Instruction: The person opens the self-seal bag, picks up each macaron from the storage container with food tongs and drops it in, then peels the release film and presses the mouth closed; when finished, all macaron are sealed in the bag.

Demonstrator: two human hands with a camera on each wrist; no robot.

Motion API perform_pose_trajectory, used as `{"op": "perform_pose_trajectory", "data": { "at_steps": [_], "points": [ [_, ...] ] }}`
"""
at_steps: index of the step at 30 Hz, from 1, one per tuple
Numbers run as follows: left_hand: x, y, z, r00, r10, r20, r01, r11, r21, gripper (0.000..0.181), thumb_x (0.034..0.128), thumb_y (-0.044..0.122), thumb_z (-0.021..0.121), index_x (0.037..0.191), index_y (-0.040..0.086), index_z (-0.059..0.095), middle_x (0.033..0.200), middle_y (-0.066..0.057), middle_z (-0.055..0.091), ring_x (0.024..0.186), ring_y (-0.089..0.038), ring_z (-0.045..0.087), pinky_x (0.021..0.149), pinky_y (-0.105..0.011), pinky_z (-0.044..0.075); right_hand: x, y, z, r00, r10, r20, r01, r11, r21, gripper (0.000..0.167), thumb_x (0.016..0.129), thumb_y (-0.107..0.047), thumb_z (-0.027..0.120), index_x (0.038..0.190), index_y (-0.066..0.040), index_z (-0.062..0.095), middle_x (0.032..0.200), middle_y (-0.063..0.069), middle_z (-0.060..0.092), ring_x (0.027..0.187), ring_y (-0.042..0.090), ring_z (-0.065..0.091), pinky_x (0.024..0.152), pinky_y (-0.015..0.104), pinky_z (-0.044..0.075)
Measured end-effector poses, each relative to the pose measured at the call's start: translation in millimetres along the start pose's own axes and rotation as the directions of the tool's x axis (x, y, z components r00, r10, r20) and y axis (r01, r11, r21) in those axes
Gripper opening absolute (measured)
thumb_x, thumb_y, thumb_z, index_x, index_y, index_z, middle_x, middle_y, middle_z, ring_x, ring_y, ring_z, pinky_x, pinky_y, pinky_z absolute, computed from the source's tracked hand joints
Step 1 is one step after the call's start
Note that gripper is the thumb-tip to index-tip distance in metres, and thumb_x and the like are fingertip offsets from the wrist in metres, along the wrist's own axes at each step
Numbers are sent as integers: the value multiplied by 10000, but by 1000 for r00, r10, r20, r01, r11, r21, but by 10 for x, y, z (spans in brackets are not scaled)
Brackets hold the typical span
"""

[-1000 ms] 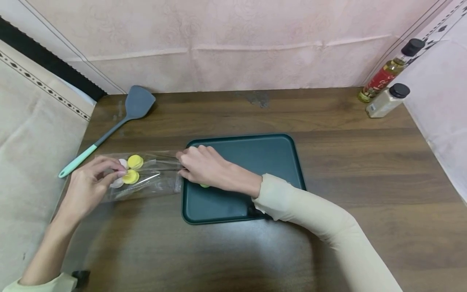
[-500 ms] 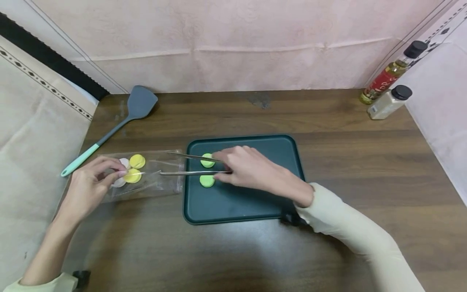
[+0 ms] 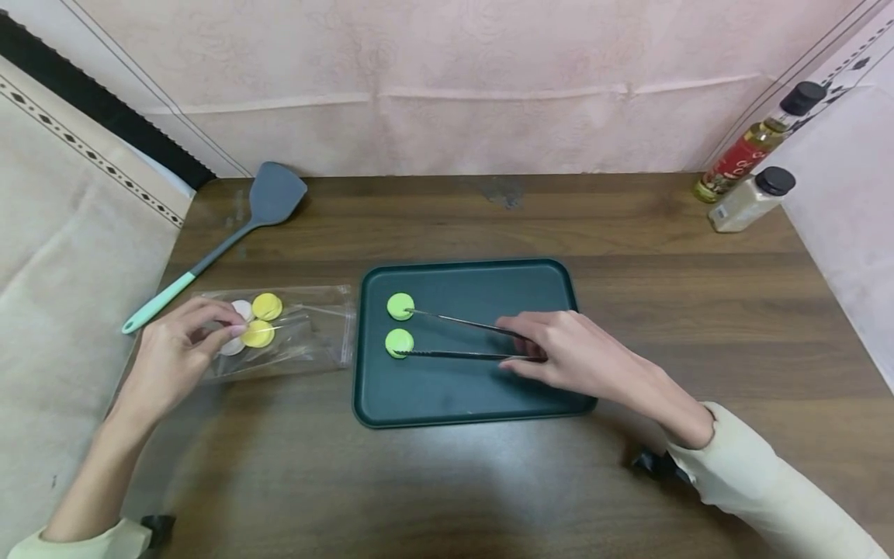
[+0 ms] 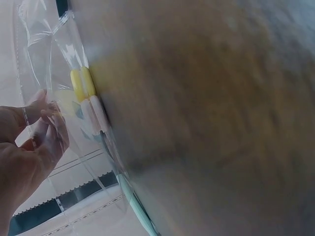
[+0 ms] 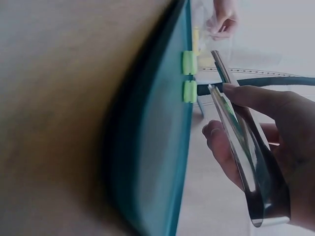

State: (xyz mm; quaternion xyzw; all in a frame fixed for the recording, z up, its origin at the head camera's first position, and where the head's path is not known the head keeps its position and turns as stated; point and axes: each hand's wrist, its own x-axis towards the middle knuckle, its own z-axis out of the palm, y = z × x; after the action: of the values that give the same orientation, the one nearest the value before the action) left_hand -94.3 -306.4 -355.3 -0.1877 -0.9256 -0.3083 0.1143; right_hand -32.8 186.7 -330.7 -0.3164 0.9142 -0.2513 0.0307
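Note:
My left hand (image 3: 174,353) pinches the film of a clear plastic bag (image 3: 317,334) lying on the table. Inside the bag are two yellow macarons (image 3: 267,306) and two pale pinkish ones (image 3: 241,310), partly behind my fingertips. Over a dark green tray (image 3: 475,400), my right hand (image 3: 587,353) holds metal tongs (image 3: 464,355), arms spread and pointing left. Two light green macarons sit near the tray's left edge, an upper one (image 3: 400,306) and a lower one (image 3: 399,344). In the right wrist view the tong tips hold nothing and stand apart from the green macarons (image 5: 189,62).
A spatula (image 3: 275,194) with a mint handle lies at the back left. At the back right stand an oil bottle (image 3: 740,159) and a black-capped jar (image 3: 747,203). Pale cloth (image 3: 489,93) hangs behind the wooden table (image 3: 433,497).
My right hand has drawn the tongs rightward from the bag's mouth to over the tray, uncovering the two green macarons. My left hand stays at the bag.

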Motion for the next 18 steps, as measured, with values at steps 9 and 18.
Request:
{"op": "perform_pose_trajectory", "data": {
  "at_steps": [9, 18],
  "points": [
    [-17, 7, -6, 1000, -1, -3, 1, 1000, 5, 199, 891, -133, 832, 916, 61, 793, 1015, -71, 748, 913, 115, 521, 731, -72, 382, -46, 48, 108, 998, 2, 69, -4, 1000, 21, 369, 1012, -238, 828, 1293, -17, 738, 793, -68, 553, 670, -25, 456, 570, 193, 426],
    [-15, 8, -9, 1000, 10, -5, -10, 1000, 0, 207, 882, -141, 836, 912, 59, 788, 1003, -81, 750, 877, 103, 505, 710, -79, 384, 24, 63, 170, 996, 8, 87, -11, 999, 42, 375, 1043, -220, 785, 1335, 11, 743, 978, 60, 764, 608, -31, 475, 494, 186, 380]
  ]
}}
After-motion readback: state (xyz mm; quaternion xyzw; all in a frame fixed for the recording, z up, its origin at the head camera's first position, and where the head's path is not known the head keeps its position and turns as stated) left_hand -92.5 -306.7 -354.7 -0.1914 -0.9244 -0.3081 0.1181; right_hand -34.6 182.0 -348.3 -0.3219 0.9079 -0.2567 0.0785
